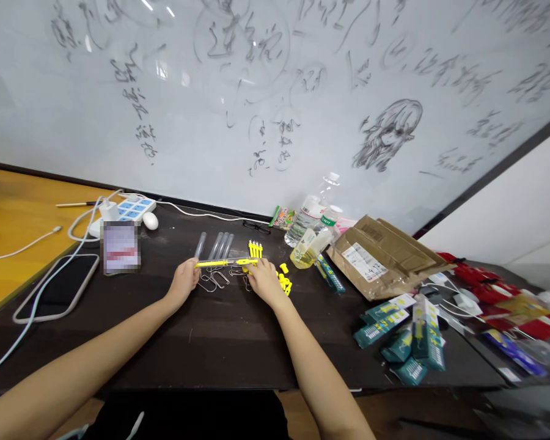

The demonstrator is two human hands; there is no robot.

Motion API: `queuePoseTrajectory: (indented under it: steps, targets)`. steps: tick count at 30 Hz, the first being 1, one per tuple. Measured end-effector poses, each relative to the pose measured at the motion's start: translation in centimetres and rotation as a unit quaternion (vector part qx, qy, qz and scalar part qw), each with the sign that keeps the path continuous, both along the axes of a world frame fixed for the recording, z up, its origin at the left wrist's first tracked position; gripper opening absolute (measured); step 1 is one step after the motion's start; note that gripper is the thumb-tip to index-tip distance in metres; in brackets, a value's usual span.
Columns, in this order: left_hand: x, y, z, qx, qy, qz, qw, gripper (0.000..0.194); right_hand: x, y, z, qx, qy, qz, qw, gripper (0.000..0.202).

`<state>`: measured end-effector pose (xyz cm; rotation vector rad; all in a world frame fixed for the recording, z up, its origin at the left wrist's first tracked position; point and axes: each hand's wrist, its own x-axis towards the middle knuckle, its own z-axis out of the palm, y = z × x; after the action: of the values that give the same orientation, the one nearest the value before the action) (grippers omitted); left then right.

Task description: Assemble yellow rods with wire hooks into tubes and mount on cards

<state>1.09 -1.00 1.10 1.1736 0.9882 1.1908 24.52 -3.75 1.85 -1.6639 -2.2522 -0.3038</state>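
My left hand pinches the left end of a slim yellow pen-like stick, held level just above the dark table. At its right end, my right hand has its fingers closed around the stick. Behind the stick lie several clear tubes and a row of yellow pieces with pale tips. Bent metal wire hooks lie between my hands, below the stick. Small yellow caps are piled just right of my right hand.
Left are a phone, a power strip and white cables. Bottles and a cardboard parcel stand right of my hands, with green boxes nearer the front edge. A whiteboard rises behind the table.
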Motion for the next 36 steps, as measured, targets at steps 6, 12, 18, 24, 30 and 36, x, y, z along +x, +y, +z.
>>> queuePoseTrajectory:
  steps: [6,12,18,24,30,36]
  targets:
    - [-0.1,0.0,0.0,0.011,0.006,-0.006,1.000,0.029,-0.4,0.8,-0.3,-0.024,0.051,0.001,0.998,0.019]
    - [-0.1,0.0,0.0,0.010,0.007,0.001,1.000,0.029,0.3,1.2,0.4,0.007,0.563,0.009,0.826,0.016]
    - [0.0,-0.2,0.2,0.011,0.002,0.004,1.000,0.028,-0.3,0.7,1.2,-0.061,0.768,0.044,0.636,0.030]
    - [-0.1,-0.1,0.1,0.010,0.001,0.012,1.000,0.027,-0.7,0.3,1.6,-0.049,0.773,0.061,0.630,0.028]
    - [-0.1,-0.2,0.4,0.013,0.002,0.015,1.000,0.027,-0.7,0.1,2.0,-0.037,0.762,0.062,0.643,0.026]
    - [0.0,-0.3,0.6,0.009,0.008,0.018,1.000,0.026,-0.6,0.1,2.0,-0.030,0.750,0.073,0.656,0.025]
